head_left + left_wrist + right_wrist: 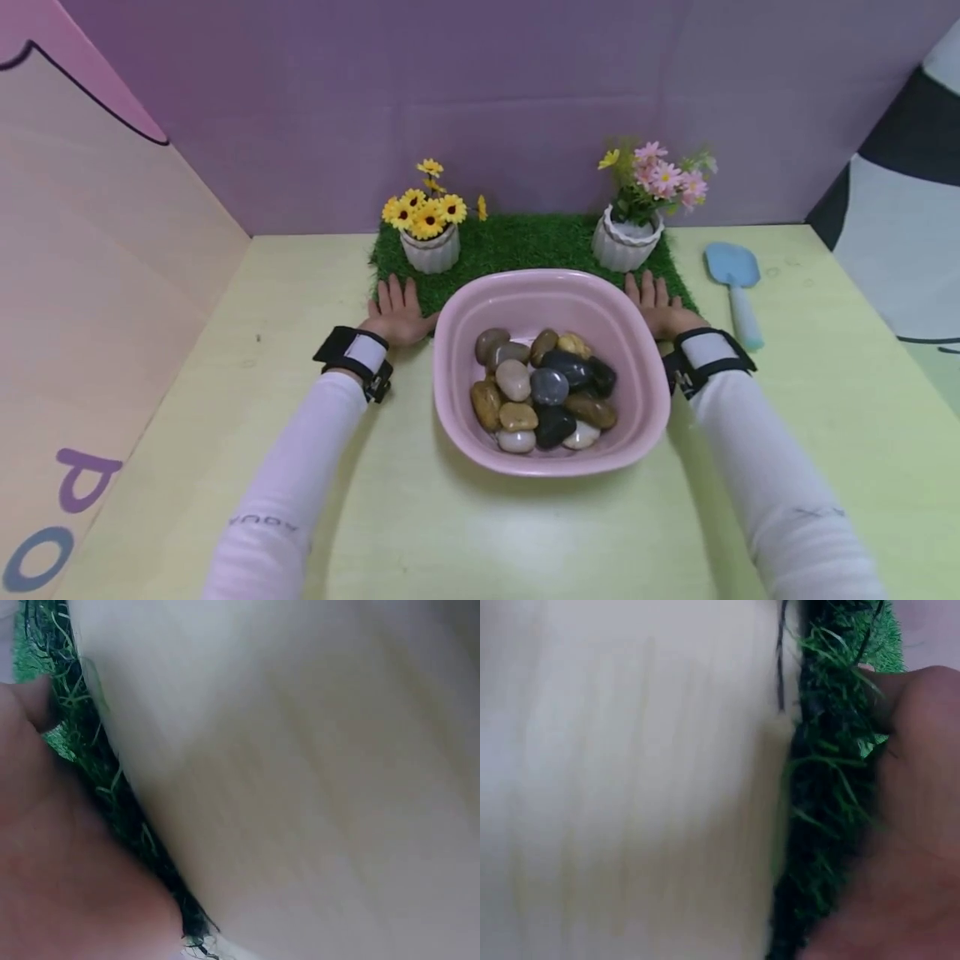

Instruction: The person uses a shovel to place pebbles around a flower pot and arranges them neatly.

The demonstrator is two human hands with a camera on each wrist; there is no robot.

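A pink basin [551,287] holds many smooth stones [549,387] in brown, black, grey and white. On its left my left hand [397,317] lies palm up with straight fingers over the edge of the green turf mat [517,237], its thumb pointing at the basin wall. My right hand [662,310] lies at the basin's right side, palm up, fingers straight on the mat; its thumb is hidden by the basin. Neither hand holds anything. In the wrist views part of the left palm [67,855] and of the right palm [915,847] shows beside the mat's edge.
Behind the basin stand a pot of yellow flowers [431,248] on the left and a pot of pink flowers [628,242] on the right, both on the mat. A blue toy shovel [733,265] lies on the table [525,542] at the right. A purple wall rises behind.
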